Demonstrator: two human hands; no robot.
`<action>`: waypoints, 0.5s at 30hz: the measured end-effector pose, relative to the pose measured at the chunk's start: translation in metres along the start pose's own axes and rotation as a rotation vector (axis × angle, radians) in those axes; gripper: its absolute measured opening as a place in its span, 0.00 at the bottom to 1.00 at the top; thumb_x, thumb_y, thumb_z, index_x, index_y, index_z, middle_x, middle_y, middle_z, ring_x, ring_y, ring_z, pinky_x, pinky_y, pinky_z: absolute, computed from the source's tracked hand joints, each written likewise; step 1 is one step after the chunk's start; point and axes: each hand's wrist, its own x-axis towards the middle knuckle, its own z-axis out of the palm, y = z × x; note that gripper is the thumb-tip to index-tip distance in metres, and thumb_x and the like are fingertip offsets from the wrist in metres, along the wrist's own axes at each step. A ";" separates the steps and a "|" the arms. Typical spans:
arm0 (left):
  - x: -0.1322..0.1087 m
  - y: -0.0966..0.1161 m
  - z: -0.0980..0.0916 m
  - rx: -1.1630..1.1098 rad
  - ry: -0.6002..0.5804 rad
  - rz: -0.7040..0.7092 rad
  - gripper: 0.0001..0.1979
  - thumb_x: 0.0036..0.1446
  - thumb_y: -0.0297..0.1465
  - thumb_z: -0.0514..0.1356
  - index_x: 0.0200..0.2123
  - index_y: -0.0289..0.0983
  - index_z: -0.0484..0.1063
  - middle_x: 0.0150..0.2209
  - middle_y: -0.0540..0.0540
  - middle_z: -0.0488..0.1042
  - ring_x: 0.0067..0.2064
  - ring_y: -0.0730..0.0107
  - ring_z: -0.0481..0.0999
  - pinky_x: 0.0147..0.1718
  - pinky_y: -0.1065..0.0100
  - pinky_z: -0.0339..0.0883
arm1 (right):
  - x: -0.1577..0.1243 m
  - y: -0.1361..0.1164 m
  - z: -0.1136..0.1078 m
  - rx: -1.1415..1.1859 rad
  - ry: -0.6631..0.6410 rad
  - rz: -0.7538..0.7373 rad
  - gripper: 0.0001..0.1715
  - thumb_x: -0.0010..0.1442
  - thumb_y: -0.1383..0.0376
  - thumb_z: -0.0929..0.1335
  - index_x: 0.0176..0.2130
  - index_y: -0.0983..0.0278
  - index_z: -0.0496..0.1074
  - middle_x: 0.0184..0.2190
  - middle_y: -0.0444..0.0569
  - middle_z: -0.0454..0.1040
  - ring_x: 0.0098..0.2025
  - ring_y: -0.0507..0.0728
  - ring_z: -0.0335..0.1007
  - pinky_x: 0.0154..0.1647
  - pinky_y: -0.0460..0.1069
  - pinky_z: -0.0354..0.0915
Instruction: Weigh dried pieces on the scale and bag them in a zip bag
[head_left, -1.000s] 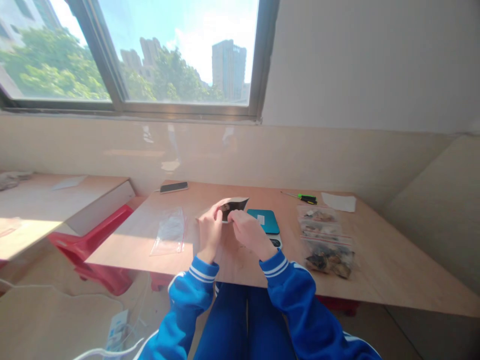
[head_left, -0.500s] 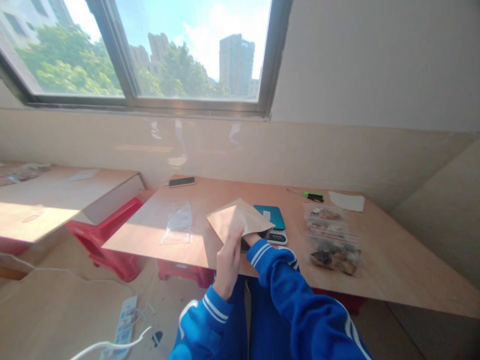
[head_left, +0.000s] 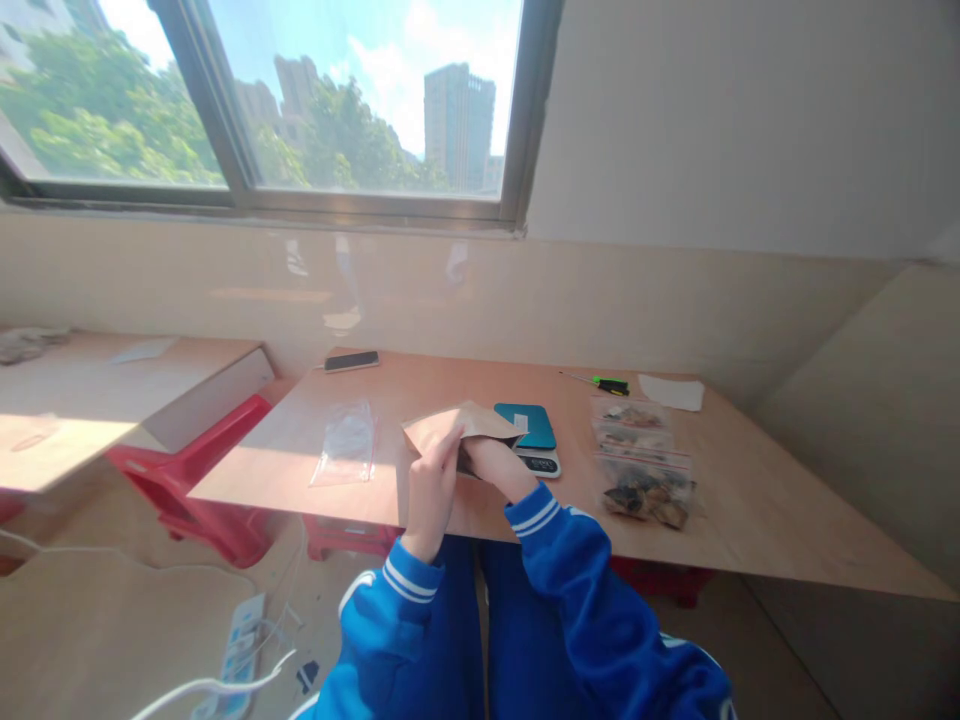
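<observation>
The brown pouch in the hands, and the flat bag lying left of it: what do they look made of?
The brown pouch looks like matte kraft paper: tan, dull, creased where the left hand pinches it; the right hand reaches inside. Any lining is hidden. The flat bag looks like thin clear plastic film: see-through, glossy, wrinkled, with a reddish strip along one edge. It lies on the table.

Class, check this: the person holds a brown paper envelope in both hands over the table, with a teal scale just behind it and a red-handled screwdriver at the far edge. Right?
Not quite. The head view shows the screwdriver has a green handle, not red. The rest stands: both hands, left hand and right hand, hold the brown envelope, with the teal scale behind it.
</observation>
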 end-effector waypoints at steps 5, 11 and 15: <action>0.018 0.003 -0.011 0.016 -0.036 0.019 0.17 0.60 0.25 0.53 0.49 0.43 0.75 0.49 0.49 0.78 0.49 0.64 0.78 0.49 0.65 0.71 | -0.014 -0.032 -0.052 -0.013 -0.159 0.036 0.20 0.55 0.76 0.66 0.44 0.62 0.77 0.43 0.51 0.78 0.46 0.60 0.73 0.51 0.55 0.67; 0.034 0.010 -0.016 -0.057 -0.040 -0.009 0.15 0.61 0.31 0.53 0.48 0.41 0.75 0.48 0.47 0.78 0.51 0.63 0.76 0.52 0.63 0.69 | -0.050 -0.017 -0.105 0.528 0.201 0.147 0.21 0.59 0.61 0.68 0.53 0.58 0.70 0.52 0.50 0.74 0.50 0.57 0.72 0.51 0.53 0.69; 0.042 0.011 -0.017 -0.073 -0.010 -0.033 0.15 0.60 0.30 0.54 0.48 0.40 0.76 0.48 0.47 0.78 0.49 0.64 0.77 0.52 0.63 0.69 | -0.054 0.062 -0.093 0.557 0.666 0.287 0.22 0.56 0.58 0.70 0.49 0.59 0.66 0.51 0.53 0.74 0.49 0.58 0.72 0.46 0.53 0.70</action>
